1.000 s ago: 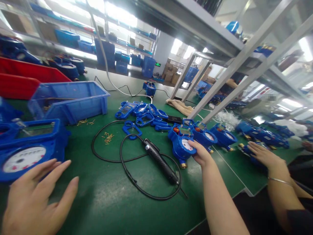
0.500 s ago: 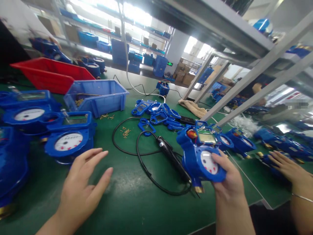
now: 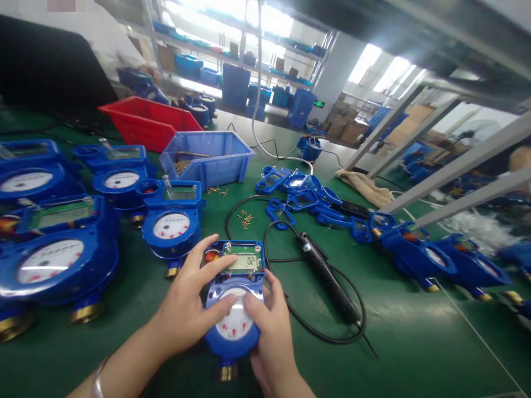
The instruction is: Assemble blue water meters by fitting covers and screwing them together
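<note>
A blue water meter (image 3: 258, 287) is held at the bench's near side, with its round white dial and small lit display facing up. Its lid frame is off, so the green circuit board shows. My left hand (image 3: 182, 301) grips it from the left, index finger over the display's edge and thumb on the dial. My right hand (image 3: 274, 326) wraps the right side, thumb on the dial's glass. Some fingers are hidden under the body. To the right lies a black electric screwdriver (image 3: 327, 279) with a coiled cable. Loose brass screws (image 3: 246, 220) lie beyond the meter.
Several blue meters (image 3: 172, 224) stand at left, more (image 3: 418, 254) at right. Blue cover frames (image 3: 282, 213) are heaped mid-bench. Behind are a blue bin (image 3: 219, 169) with screws, a red bin (image 3: 153, 130) and a cloth (image 3: 365, 188). Slanting shelf posts (image 3: 460, 166) rise at right.
My right hand has brought the water meter left to the near middle. My left hand, open over the bench before, now holds it too. Another hand at far right has left view.
</note>
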Demonstrator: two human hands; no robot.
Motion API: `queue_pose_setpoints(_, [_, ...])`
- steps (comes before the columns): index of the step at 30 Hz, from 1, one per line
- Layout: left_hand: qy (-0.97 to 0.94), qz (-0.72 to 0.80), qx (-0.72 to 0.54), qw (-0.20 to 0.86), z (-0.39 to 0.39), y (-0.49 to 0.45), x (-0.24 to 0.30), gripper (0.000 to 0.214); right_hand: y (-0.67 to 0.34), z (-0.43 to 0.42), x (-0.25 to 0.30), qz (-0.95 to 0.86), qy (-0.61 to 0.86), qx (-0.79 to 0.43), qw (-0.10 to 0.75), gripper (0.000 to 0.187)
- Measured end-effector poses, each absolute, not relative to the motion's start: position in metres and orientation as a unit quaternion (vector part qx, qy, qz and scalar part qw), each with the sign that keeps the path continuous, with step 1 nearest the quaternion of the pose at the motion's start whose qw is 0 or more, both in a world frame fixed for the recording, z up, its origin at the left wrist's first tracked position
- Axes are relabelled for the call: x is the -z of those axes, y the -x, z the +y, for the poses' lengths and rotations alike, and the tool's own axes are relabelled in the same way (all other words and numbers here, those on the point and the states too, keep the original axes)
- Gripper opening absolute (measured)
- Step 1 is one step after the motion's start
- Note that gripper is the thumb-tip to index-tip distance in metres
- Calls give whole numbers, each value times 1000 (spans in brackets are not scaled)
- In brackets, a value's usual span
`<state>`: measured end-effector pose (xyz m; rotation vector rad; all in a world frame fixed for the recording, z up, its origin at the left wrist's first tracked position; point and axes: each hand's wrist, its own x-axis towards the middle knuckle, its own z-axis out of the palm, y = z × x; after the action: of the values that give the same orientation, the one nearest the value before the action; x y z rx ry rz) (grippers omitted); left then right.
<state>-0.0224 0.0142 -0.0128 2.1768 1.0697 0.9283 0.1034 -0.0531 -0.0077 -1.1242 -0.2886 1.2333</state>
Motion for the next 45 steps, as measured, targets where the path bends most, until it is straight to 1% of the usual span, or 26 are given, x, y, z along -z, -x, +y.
queue_pose_setpoints(2, [-807, 407, -331, 272, 18, 25, 12, 41, -103, -53, 10, -145, 515, -552, 640, 66])
queue_pose_setpoints(5, [-816, 420, -296, 266, 22, 26, 7, 44, -125, -49, 6, -254, 580, -528, 566, 56])
queue_pose_setpoints(6, [-820, 425, -279, 263, 23, 26, 5, 46, -138, -44, 2, -308, 614, -493, 533, 52])
queue_pose_setpoints(8, [-827, 436, -242, 259, 25, 25, -2, 48, -169, -24, -8, -405, 697, -375, 458, 50])
queue_pose_setpoints(9, [-830, 442, -224, 257, 26, 24, -5, 48, -184, -9, -14, -454, 734, -293, 411, 50])
queue_pose_setpoints(10, [-830, 450, -207, 255, 26, 23, -9, 49, -199, 7, -19, -493, 775, -195, 344, 49])
queue_pose_setpoints(12, [-831, 465, -179, 249, 26, 20, -15, 51, -222, 43, -25, -495, 804, -138, 298, 51])
queue_pose_setpoints(14, [-834, 471, -161, 237, 26, 18, -18, 51, -235, 76, -23, -494, 826, -116, 246, 55])
queue_pose_setpoints(17, [-844, 466, -162, 209, 27, 17, -19, 46, -238, 108, -11, -489, 848, -125, 165, 59])
queue_pose_setpoints(20, [-853, 453, -178, 189, 30, 18, -20, 38, -234, 123, 3, -480, 859, -140, 109, 48])
queue_pose_setpoints(23, [-862, 437, -187, 176, 33, 18, -22, 34, -230, 130, 10, -470, 867, -139, 92, 38])
queue_pose_setpoints(25, [-868, 429, -178, 175, 33, 17, -23, 32, -227, 133, 12, -468, 867, -136, 102, 37])
queue_pose_setpoints(27, [-871, 428, -162, 180, 33, 15, -24, 33, -224, 133, 13, -472, 862, -133, 131, 37])
queue_pose_setpoints(29, [-869, 434, -144, 186, 32, 14, -25, 38, -222, 132, 14, -479, 850, -126, 180, 44])
queue_pose_setpoints(31, [-868, 437, -138, 189, 32, 13, -24, 39, -222, 128, 12, -482, 832, -113, 249, 55])
queue_pose_setpoints(34, [-873, 422, -158, 188, 32, 14, -22, 36, -223, 119, 5, -471, 792, -96, 378, 69])
queue_pose_setpoints(36, [-874, 416, -172, 186, 33, 15, -20, 34, -224, 107, -4, -457, 755, -109, 457, 75])
queue_pose_setpoints(37, [-874, 415, -174, 186, 33, 16, -20, 33, -224, 99, -10, -453, 738, -119, 486, 73])
queue_pose_setpoints(38, [-874, 414, -176, 185, 32, 16, -20, 32, -223, 90, -16, -451, 715, -146, 514, 68])
queue_pose_setpoints(39, [-873, 416, -182, 181, 31, 16, -20, 31, -221, 79, -21, -447, 682, -199, 544, 62])
queue_pose_setpoints(41, [-869, 418, -212, 159, 27, 16, -22, 31, -216, 55, -32, -415, 579, -363, 601, 53])
queue_pose_setpoints(42, [-866, 416, -237, 142, 25, 16, -23, 32, -212, 42, -37, -383, 514, -456, 617, 51])
queue_pose_setpoints(44, [-862, 402, -291, 110, 19, 14, -28, 33, -203, 17, -43, -317, 414, -589, 617, 51])
queue_pose_setpoints(45, [-862, 387, -314, 97, 16, 12, -30, 33, -199, 6, -44, -293, 394, -624, 609, 53])
